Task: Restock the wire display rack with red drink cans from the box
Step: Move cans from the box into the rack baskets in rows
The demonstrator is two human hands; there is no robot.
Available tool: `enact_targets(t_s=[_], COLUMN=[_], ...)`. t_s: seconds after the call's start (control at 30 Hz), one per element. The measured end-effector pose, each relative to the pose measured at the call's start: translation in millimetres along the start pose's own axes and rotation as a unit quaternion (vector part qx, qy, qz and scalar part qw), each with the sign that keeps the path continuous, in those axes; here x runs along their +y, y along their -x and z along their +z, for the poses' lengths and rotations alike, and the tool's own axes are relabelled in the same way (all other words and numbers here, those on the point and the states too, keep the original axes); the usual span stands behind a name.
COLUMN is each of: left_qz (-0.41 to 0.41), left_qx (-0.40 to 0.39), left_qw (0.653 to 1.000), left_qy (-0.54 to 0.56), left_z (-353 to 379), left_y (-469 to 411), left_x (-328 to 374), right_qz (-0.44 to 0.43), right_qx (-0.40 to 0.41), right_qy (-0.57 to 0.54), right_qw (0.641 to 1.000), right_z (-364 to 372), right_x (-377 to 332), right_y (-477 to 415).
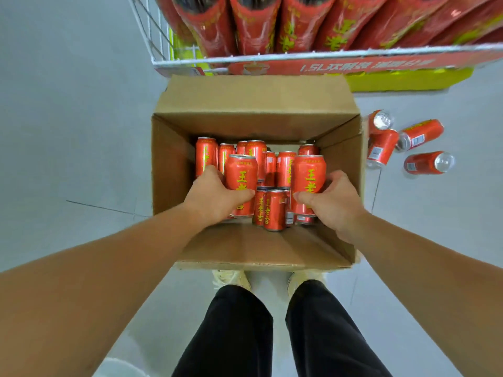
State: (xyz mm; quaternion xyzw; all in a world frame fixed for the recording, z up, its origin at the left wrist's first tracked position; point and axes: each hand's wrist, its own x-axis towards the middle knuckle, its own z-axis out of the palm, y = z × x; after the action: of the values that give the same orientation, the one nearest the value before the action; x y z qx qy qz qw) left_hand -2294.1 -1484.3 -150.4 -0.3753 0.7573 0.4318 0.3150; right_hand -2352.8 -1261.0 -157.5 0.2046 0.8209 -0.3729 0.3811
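Yellow 王老吉 runs down the red cans (241, 183) in the box (166, 170). At twelve o'clock, the red shelf strip (353, 65) reads "1.5L", upside down.

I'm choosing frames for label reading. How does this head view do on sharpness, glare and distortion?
Head view: labels on the held cans in the left hand and right hand read sharp; its top edge smears the bottles on the wire rack; wide-angle bowing curves the rack rail and swells the forearms; glare spots the ends of the floor cans.
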Motion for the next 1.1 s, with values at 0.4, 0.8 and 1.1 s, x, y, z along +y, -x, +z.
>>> enact_targets(t_s=[0.4, 0.8, 1.1], left_qz=[0.142, 0.272, 0.39], left_qx=[0.098, 0.159, 0.214], left_qw=[0.985, 0.948, 0.894], left_qy=[-0.005, 0.038, 0.06], left_z=[-164.7, -295.7, -366.2], left_y=[204.4, 417.9, 527.5], left_x=[190.0, 323.2, 424.8], right_qz=[-0.142, -0.262, -0.357], right_qx=[0.074, 0.158, 0.262], right_qy=[-0.051, -0.095, -0.132], right_qw=[0.986, 0.947, 0.887], right_z=[-137.3, -261.6, -350.3], right_x=[-182.7, -321.7, -430.0], right_y=[190.7, 401.0, 509.9])
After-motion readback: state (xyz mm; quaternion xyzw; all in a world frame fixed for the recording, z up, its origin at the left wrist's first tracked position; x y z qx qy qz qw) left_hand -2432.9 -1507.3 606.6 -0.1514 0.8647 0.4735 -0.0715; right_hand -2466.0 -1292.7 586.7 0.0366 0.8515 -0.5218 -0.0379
